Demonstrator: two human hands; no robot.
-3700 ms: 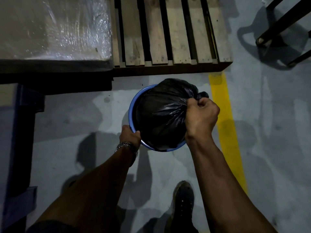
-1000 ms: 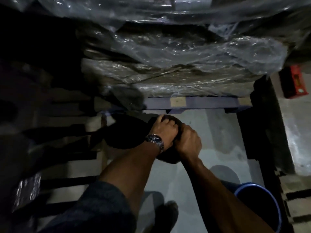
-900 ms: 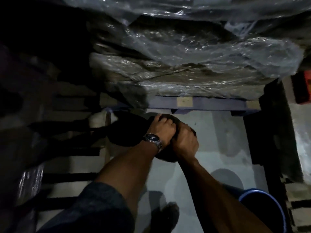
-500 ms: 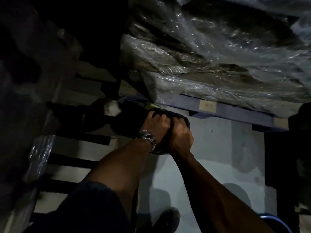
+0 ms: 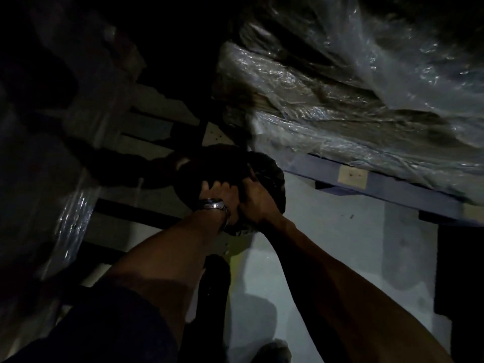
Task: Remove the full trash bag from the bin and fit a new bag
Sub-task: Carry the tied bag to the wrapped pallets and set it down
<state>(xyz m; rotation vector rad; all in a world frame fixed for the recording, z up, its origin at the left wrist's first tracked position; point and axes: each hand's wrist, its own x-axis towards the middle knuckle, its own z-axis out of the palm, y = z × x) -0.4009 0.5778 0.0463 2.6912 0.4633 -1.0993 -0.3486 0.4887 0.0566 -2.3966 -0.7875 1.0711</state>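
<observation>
Head view: both hands, left hand (image 5: 220,191) and right hand (image 5: 255,199), have their fingers curled tight around the black trash bag (image 5: 264,166), just beside the blue pallet (image 5: 379,184) under plastic-wrapped goods (image 5: 340,100). No writing is readable.

Crinkled black plastic trash bag (image 5: 264,169); above it glossy clear stretch wrap (image 5: 327,100); shiny metal wristwatch (image 5: 213,205); smooth matt concrete floor (image 5: 327,244)

Centre: black plastic trash bag (image 5: 264,171), with the left hand (image 5: 218,191) and right hand (image 5: 255,199) side by side on its near side.
Behind, right: film-wrapped load (image 5: 340,100) on a blue wooden pallet (image 5: 387,188).
Left: slatted wooden pallet (image 5: 146,142).
Below: grey concrete floor (image 5: 327,244).
</observation>
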